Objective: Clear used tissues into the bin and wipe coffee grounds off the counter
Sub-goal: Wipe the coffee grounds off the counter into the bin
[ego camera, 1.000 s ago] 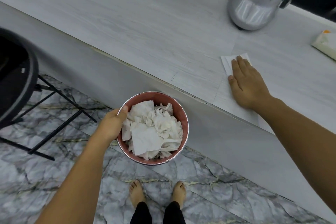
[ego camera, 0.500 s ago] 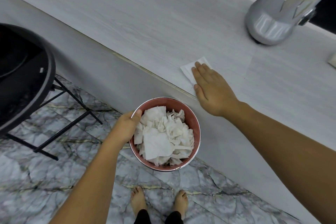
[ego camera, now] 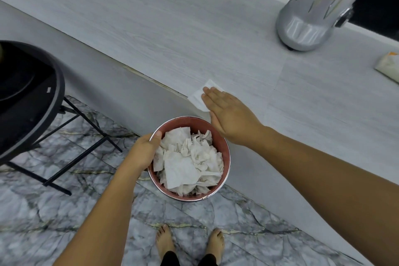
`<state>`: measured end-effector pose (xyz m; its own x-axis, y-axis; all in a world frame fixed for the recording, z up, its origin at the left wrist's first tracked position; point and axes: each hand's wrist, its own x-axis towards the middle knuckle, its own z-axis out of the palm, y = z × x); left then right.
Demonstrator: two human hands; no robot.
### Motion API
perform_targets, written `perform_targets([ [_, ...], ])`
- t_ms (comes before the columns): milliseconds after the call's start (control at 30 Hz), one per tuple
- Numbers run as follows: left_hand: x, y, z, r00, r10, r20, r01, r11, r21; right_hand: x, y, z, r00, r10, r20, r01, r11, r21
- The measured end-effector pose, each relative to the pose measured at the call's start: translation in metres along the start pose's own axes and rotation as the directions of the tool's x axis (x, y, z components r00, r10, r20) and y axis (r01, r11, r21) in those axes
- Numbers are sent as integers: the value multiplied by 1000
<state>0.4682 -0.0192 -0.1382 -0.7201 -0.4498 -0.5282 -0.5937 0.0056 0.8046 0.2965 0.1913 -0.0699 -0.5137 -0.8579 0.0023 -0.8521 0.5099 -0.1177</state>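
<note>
My left hand (ego camera: pixel 143 150) gripping the rim of the round pink tissue-filled bin (ego camera: pixel 226 153), my right hand (ego camera: pixel 230 112) flat, fingers together, pressing a white tissue (ego camera: pixel 197 97) on the grey counter edge (ego camera: pixel 172 39) just above the bin

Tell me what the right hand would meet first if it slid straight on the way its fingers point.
The right hand lies flat on a white tissue at the counter edge, fingers pointing up-left. Past the tissue, only bare counter appears, running close along the front edge. The way looks free as far as the picture shows.
</note>
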Motion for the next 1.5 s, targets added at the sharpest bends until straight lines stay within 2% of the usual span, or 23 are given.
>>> perform_targets([
  [167, -9, -4, 10, 1000, -23, -7, 23, 999, -49, -23, -15, 1, 994, -107, 9, 106, 994, 26],
  [267, -15, -5, 16, 999, -38, -11, 37, 997, -69, -42, -29, 6, 981, -177, 80, 160, 970, 184],
  [467, -33, 0, 24, 999, -28, -24, 27, 999, -33, -74, -44, 4, 999, -54, 6, 50, 964, 260],
  [600, -42, 5, 30, 1000, -12, 2, 12, 998, -67, -81, -50, 11, 981, -16, 193, -46, 949, 313],
  [700, -45, 1, 27, 1000, -3, 10, 4, 997, -73, -94, -55, 8, 999, 14, 32, -26, 905, 425],
  [767, -48, -1, 25, 1000, 1, 10, 0, 997, -78, -105, -55, 9, 971, 154, -182, -50, 877, 477],
  [833, -51, -3, 23, 1000, 5, 11, -4, 997, -82, -116, -55, 11, 854, 383, -352, -152, 831, 535],
  [867, -52, -5, 22, 1000, 6, 7, -6, 997, -80, -121, -55, 14, 783, 494, -379, -227, 793, 565],
  [933, -54, -7, 20, 1000, 5, 8, -4, 996, -87, -128, -57, 23, 711, 621, -330, -360, 725, 588],
  [1033, -52, -14, 14, 1000, -11, 22, 13, 996, -92, -128, -65, 46, 736, 667, -115, -490, 642, 591],
  [1100, -50, -22, 9, 999, -23, 36, 26, 996, -80, -122, -73, 58, 786, 617, -43, -497, 672, 549],
  [1167, -48, -27, 5, 998, -33, 48, 37, 995, -89, -116, -79, 66, 838, 541, -68, -447, 754, 481],
  [1233, -45, -30, 1, 997, -34, 64, 40, 994, -102, -110, -82, 65, 812, 573, -108, -458, 741, 491],
  [1267, -44, -31, -1, 997, -33, 70, 40, 994, -104, -107, -84, 61, 766, 636, -98, -489, 674, 555],
  [1300, -42, -33, -4, 997, -34, 76, 42, 994, -105, -103, -85, 59, 704, 709, -40, -527, 560, 639],
  [1367, -36, -37, -8, 995, -50, 83, 58, 994, -97, -95, -85, 63, 611, 775, 164, -611, 328, 720],
  [1500, -24, -48, -14, 992, -87, 93, 95, 992, -88, -83, -85, 97, 517, 794, 319, -735, 221, 641],
])
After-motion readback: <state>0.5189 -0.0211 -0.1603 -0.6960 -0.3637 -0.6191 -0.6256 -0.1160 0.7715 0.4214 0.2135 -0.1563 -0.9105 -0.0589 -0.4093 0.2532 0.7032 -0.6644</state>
